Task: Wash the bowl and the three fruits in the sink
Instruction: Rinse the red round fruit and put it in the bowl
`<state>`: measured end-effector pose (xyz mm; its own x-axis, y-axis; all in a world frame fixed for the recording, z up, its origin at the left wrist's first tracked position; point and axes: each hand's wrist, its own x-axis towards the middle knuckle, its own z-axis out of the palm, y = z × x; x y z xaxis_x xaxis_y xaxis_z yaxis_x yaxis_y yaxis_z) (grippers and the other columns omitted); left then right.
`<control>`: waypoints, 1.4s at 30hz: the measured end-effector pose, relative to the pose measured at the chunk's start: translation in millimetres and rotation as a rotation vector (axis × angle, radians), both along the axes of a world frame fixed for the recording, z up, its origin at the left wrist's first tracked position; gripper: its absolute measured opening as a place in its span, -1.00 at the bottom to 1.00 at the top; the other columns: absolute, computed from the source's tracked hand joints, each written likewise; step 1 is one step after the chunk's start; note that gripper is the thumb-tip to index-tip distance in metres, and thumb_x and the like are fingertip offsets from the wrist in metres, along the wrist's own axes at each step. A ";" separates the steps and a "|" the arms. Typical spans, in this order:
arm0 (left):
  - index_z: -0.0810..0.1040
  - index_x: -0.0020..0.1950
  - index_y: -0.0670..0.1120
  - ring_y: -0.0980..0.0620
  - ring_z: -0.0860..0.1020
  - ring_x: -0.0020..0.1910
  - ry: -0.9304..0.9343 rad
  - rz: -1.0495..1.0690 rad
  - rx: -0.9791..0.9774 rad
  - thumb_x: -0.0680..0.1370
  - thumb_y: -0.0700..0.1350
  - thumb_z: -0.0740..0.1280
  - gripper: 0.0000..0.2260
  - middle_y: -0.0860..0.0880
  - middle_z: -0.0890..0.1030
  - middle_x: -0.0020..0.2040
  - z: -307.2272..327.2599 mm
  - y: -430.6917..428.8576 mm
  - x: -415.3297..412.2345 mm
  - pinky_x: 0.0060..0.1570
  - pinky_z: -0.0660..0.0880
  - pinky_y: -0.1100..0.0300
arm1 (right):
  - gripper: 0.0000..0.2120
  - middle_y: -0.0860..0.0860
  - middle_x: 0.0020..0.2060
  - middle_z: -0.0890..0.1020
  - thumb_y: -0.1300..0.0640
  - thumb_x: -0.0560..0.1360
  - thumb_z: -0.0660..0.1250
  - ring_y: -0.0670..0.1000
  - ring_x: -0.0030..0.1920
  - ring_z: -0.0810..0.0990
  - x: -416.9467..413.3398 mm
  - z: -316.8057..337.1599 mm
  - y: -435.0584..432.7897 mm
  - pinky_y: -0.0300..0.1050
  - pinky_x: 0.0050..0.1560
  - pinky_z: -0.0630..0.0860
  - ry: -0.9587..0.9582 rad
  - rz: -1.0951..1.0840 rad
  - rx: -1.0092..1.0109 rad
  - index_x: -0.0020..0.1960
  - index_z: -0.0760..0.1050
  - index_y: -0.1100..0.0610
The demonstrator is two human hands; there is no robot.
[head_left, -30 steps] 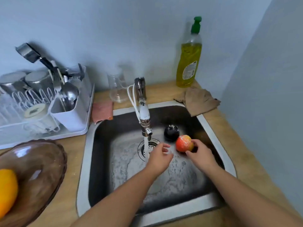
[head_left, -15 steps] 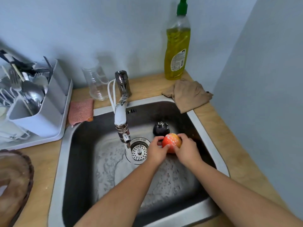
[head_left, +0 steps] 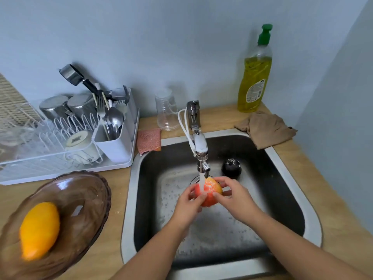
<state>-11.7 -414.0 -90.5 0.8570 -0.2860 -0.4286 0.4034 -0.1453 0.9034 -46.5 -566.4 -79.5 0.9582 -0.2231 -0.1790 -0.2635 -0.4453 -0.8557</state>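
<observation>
A red and yellow apple is held over the sink right under the running tap, and water splashes on its top. My left hand grips it from the left and my right hand from the right. A dark purple fruit lies on the sink floor behind the apple, near the drain. The brown glass bowl stands on the counter at the left with an orange-yellow fruit inside.
A white dish rack with cups and cutlery stands at the back left. Behind the sink are a pink sponge, an upturned clear glass, a yellow dish soap bottle and a brown cloth. A wall closes the right side.
My left hand joined the right on the apple, and both hands carried it left from beside the dark fruit to under the tap's stream. The view swung, bringing the bowl back in.
</observation>
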 end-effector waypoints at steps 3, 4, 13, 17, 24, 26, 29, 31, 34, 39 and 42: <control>0.41 0.29 0.13 -0.03 0.54 0.16 0.001 -0.018 0.029 0.55 -0.01 0.35 -0.67 -0.06 0.52 0.24 5.1 16.7 0.4 -0.09 0.47 0.22 | -0.65 -0.06 0.05 0.49 0.10 0.46 0.39 -0.07 -0.02 0.56 1.4 3.5 13.4 -0.11 0.07 0.56 -0.063 0.061 -0.032 0.14 0.43 -0.24; 0.41 0.28 0.15 -0.03 0.54 0.15 -0.006 -0.027 0.028 0.55 0.01 0.35 -0.68 -0.07 0.52 0.23 6.9 20.9 0.1 -0.10 0.47 0.22 | -0.66 -0.08 0.05 0.48 0.09 0.48 0.38 -0.08 -0.01 0.55 1.5 3.9 17.2 -0.11 0.09 0.54 -0.084 0.064 -0.044 0.15 0.41 -0.24; 0.45 0.22 0.28 0.01 0.52 0.22 -0.193 -0.160 -0.011 0.50 -0.13 0.41 -0.60 -0.01 0.51 0.28 9.1 37.1 2.7 0.19 0.53 0.08 | -0.61 0.16 -0.22 0.63 -0.21 0.59 0.05 0.07 -0.42 0.55 11.3 2.5 40.4 -0.19 -0.46 0.40 0.287 -0.109 0.583 0.19 0.43 0.02; 0.34 0.39 0.24 0.09 0.46 0.24 -0.105 -0.164 -0.062 0.62 0.03 0.20 -0.67 0.08 0.42 0.31 19.4 25.6 3.8 0.22 0.46 0.19 | -0.73 0.09 -0.11 0.60 -0.06 0.61 0.11 0.00 -0.29 0.56 11.9 5.1 43.8 -0.23 -0.39 0.43 0.072 -0.148 0.402 0.17 0.47 0.05; 0.41 0.18 0.05 0.06 0.47 -0.20 -0.049 -0.080 0.110 0.60 0.28 -0.11 -0.55 -0.05 0.50 -0.11 4.2 3.8 6.7 -0.19 0.44 0.18 | -0.64 -0.06 0.11 0.42 -0.08 0.60 -0.03 -0.12 0.06 0.45 0.5 -6.8 37.6 -0.24 0.08 0.35 -0.214 0.123 -0.211 0.30 0.34 -0.02; 0.34 0.11 0.08 0.10 0.41 -0.21 -0.181 -0.095 0.137 0.60 0.28 -0.09 -0.63 0.00 0.44 -0.12 -1.1 0.6 -0.7 -0.13 0.41 0.15 | -0.75 -0.04 -0.06 0.51 -0.02 0.61 0.00 -0.14 -0.10 0.49 11.3 -2.6 34.7 -0.26 -0.05 0.44 -0.192 0.000 0.002 0.00 0.46 -0.12; 0.35 0.09 0.02 0.10 0.39 -0.31 -0.106 -0.080 0.074 0.63 0.20 -0.08 -0.66 0.01 0.43 -0.25 4.3 -4.3 -5.2 -0.28 0.38 0.24 | -0.70 -0.05 -0.16 0.52 0.05 0.64 0.01 -0.03 -0.14 0.51 16.2 0.4 32.4 -0.06 -0.08 0.51 -0.147 -0.025 -0.080 -0.06 0.50 -0.07; 0.41 -0.08 -0.08 0.09 0.35 -0.48 0.097 -0.005 0.009 0.62 0.22 -0.05 -0.56 -0.01 0.42 -0.45 14.7 -7.1 4.6 -0.50 0.30 0.27 | -0.57 -0.04 -0.02 0.50 -0.09 0.60 -0.07 -0.05 -0.04 0.49 9.5 -3.2 30.7 -0.16 0.02 0.43 -0.222 0.069 -0.328 0.23 0.46 0.05; 0.45 -0.06 -0.05 0.05 0.36 -0.59 0.259 0.014 -0.005 0.61 0.25 -0.03 -0.55 -0.07 0.45 -0.51 23.8 -11.3 17.0 -0.58 0.25 0.34 | -0.49 -0.05 0.04 0.49 -0.15 0.57 -0.12 -0.07 -0.02 0.49 4.4 -3.7 29.7 -0.17 0.01 0.41 -0.269 0.141 -0.350 0.31 0.40 0.06; 0.37 0.10 0.09 0.02 0.50 -0.31 -0.154 -0.028 0.106 0.65 0.14 -0.03 -0.76 -0.13 0.54 -0.12 11.4 -8.5 1.4 -0.47 0.40 0.24 | -0.67 0.15 -0.29 0.56 0.03 0.64 -0.02 0.07 -0.41 0.53 23.2 2.4 31.6 -0.20 -0.56 0.38 0.180 -0.187 0.317 0.03 0.51 0.06; 0.39 0.13 0.10 0.01 0.55 -0.35 -0.060 -0.043 0.142 0.65 0.11 -0.05 -0.74 -0.15 0.59 -0.10 16.5 -7.2 4.8 -0.44 0.42 0.24 | -0.67 0.07 -0.20 0.61 0.02 0.64 0.00 0.01 -0.26 0.58 16.5 -0.2 31.8 -0.10 -0.28 0.52 -0.031 -0.023 -0.029 0.07 0.52 0.09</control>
<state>-6.8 -421.2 -74.0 0.8707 -0.2627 -0.4157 0.3399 -0.2893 0.8949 -30.0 -534.7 -79.7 0.9578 -0.2499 -0.1421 -0.2474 -0.4646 -0.8503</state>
